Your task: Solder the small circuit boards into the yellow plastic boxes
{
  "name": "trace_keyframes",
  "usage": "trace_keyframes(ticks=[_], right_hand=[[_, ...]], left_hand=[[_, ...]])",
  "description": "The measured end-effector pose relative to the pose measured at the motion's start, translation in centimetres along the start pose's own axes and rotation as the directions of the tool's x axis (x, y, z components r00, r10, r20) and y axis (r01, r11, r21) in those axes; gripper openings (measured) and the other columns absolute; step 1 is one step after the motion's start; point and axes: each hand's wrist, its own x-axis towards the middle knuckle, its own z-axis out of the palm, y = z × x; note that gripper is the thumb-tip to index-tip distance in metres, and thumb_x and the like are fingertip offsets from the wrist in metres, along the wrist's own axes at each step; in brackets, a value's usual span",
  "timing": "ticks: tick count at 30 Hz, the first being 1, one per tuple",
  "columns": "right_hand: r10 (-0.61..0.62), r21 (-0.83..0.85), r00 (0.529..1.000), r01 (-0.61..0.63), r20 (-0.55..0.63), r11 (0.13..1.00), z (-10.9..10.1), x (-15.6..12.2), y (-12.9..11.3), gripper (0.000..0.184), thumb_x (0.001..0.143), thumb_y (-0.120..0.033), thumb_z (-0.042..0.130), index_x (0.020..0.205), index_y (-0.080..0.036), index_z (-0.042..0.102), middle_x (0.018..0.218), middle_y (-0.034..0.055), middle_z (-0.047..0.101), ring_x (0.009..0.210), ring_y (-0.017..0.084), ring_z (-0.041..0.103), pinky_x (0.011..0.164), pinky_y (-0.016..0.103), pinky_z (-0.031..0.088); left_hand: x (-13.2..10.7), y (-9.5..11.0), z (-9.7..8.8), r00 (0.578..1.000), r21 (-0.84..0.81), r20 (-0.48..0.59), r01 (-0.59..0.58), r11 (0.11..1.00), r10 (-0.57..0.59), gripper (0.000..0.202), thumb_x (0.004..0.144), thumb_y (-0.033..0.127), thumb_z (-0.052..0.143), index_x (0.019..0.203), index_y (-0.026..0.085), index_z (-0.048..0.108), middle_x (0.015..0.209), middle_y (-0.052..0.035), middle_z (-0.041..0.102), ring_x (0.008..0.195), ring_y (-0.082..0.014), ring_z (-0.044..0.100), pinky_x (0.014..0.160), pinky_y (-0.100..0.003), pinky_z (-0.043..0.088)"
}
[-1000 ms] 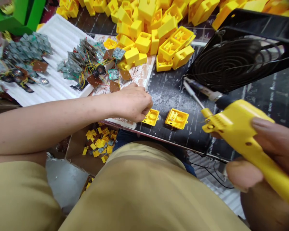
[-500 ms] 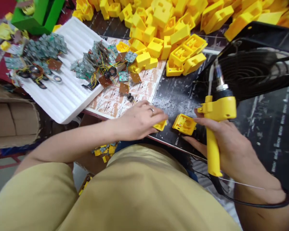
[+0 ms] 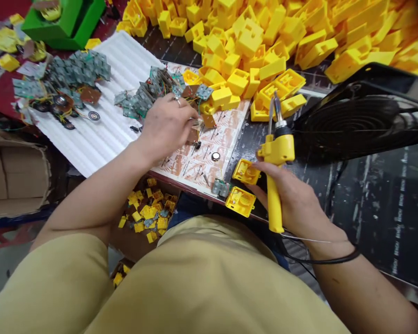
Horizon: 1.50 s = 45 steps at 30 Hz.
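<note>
My left hand (image 3: 169, 123) reaches into the pile of grey-green circuit boards (image 3: 135, 99) and wires, its fingers curled down; what lies under the fingertips is hidden. In my right hand (image 3: 294, 197) is a yellow soldering gun (image 3: 274, 185), its metal tip pointing up and away. The thumb and a finger of that hand also reach an open yellow plastic case (image 3: 245, 171) on the bench. Just below it, at the bench edge, lies a second open yellow case (image 3: 241, 202). A single circuit board (image 3: 220, 188) touches its left side, and a small round metal-rimmed disc (image 3: 215, 157) lies above.
A large heap of yellow cases (image 3: 251, 39) fills the back. At right stands a black fan (image 3: 362, 116). White ribbed foam (image 3: 101, 139) carries more boards, with a green bin (image 3: 52, 28) behind. A cardboard box (image 3: 123, 241) below holds yellow pieces.
My left hand has left the yellow case at the edge and moved up and left to the boards. My right hand has shifted left with the soldering gun. A board and disc now show.
</note>
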Motion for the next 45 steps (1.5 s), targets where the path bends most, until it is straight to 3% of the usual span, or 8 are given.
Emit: trace_keyframes(ticks=[7,11,15,25,29,35,39,45], right_hand=[[0.057,0.056,0.997,-0.054,-0.048,0.997,-0.7,-1.0,0.5,0.058,0.084,-0.026,0.075,0.136,-0.023,0.048,0.127,0.0113,0.066,0.115,0.029,0.066,0.094,0.042,0.059],[0.135,0.063,0.983,-0.129,-0.121,0.99,-1.4,-1.5,0.7,0.06,0.08,-0.023,0.079,0.133,-0.023,0.052,0.125,0.0102,0.067,0.113,0.027,0.068,0.092,0.038,0.06],[0.139,0.124,0.978,-0.12,-0.158,0.985,-1.7,-0.7,0.5,0.061,0.08,-0.021,0.079,0.133,-0.025,0.051,0.126,0.0083,0.068,0.112,0.025,0.068,0.094,0.036,0.06],[-0.124,-0.015,0.976,0.124,-0.181,0.992,-1.2,3.7,0.0,0.043,0.092,-0.011,0.062,0.13,-0.028,0.051,0.106,-0.0001,0.072,0.103,0.019,0.071,0.1,0.04,0.057],[-0.001,0.012,0.95,0.005,-0.313,1.0,-1.2,3.6,-0.5,0.039,0.086,-0.012,0.07,0.12,-0.027,0.057,0.101,-0.0025,0.074,0.088,0.016,0.073,0.083,0.028,0.062],[0.142,0.061,0.938,-0.129,-0.316,0.99,-1.5,3.0,-1.2,0.039,0.083,-0.016,0.074,0.115,-0.026,0.055,0.097,-0.0013,0.075,0.084,0.017,0.074,0.074,0.023,0.061],[0.131,0.079,0.942,-0.112,-0.307,0.991,-1.5,2.9,-1.8,0.04,0.083,-0.017,0.074,0.115,-0.026,0.052,0.094,-0.0019,0.074,0.08,0.017,0.075,0.069,0.023,0.061],[0.148,0.135,0.91,-0.103,-0.388,0.985,-0.5,2.5,-2.6,0.035,0.084,-0.017,0.074,0.111,-0.024,0.054,0.095,-0.0028,0.072,0.079,0.013,0.074,0.069,0.019,0.06]], left_hand=[[4.0,1.8,2.3,0.994,0.312,0.062,-0.104,0.944,0.089,0.034,0.092,0.007,0.039,0.092,0.011,0.073,0.098,-0.0165,0.072,0.117,-0.0323,0.055,0.102,-0.053,0.037],[5.1,1.2,-0.2,0.999,-0.224,-0.034,-0.034,0.974,0.027,0.015,0.091,0.025,0.061,0.094,0.018,0.074,0.096,-0.0082,0.072,0.099,-0.0228,0.061,0.093,-0.041,0.046],[5.4,1.5,-1.0,0.995,-0.728,0.093,0.084,0.681,-0.023,0.005,0.083,0.021,0.07,0.084,0.016,0.072,0.078,-0.0009,0.069,0.081,-0.0145,0.063,0.08,-0.031,0.05],[5.1,4.9,1.8,0.911,-0.882,0.389,0.326,0.341,0.135,0.008,0.088,0.017,0.064,0.09,0.014,0.071,0.079,-0.0011,0.071,0.077,-0.0129,0.071,0.073,-0.028,0.058],[3.9,4.5,2.2,0.875,-0.895,0.434,0.392,0.213,0.214,0.023,0.095,0.023,0.054,0.108,0.016,0.071,0.078,-0.0039,0.072,0.073,-0.0146,0.072,0.072,-0.031,0.06],[1.6,3.6,3.0,0.935,-0.946,0.225,0.143,0.291,0.274,0.049,0.079,0.029,0.074,0.126,0.019,0.067,0.124,-0.0108,0.071,0.112,-0.0233,0.068,0.094,-0.036,0.057],[0.7,5.5,3.5,0.994,-0.925,-0.034,-0.069,0.372,0.101,0.043,0.076,0.039,0.08,0.113,0.019,0.074,0.123,-0.0095,0.073,0.119,-0.0232,0.065,0.106,-0.036,0.05],[0.5,8.3,4.0,0.992,-0.988,0.103,0.093,-0.123,-0.074,0.041,0.07,0.056,0.083,0.078,0.017,0.073,0.08,-0.0018,0.076,0.077,-0.0136,0.07,0.08,-0.027,0.057]])
